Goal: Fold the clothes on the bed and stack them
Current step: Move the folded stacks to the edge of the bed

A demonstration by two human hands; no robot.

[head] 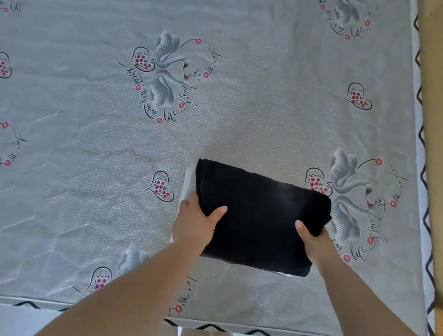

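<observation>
Both forearms reach fwd, bare. Left hand grips w/ thumb on top, fingers tucked under. Right hand does likewise opp side, thumb on top, fingers hidden beneath.

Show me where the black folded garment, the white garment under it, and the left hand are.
black folded garment [259, 213], head view, middle of its top.
white garment [188, 185], head view, its exposed left edge.
left hand [194, 225], head view, back of hand.

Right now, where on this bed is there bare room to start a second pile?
Bare sheet lies left of the black folded garment, and beyond it toward the middle swan print. It is tighter on the right: the bed's zigzag edge runs close, and both hands grip the garment.
</observation>
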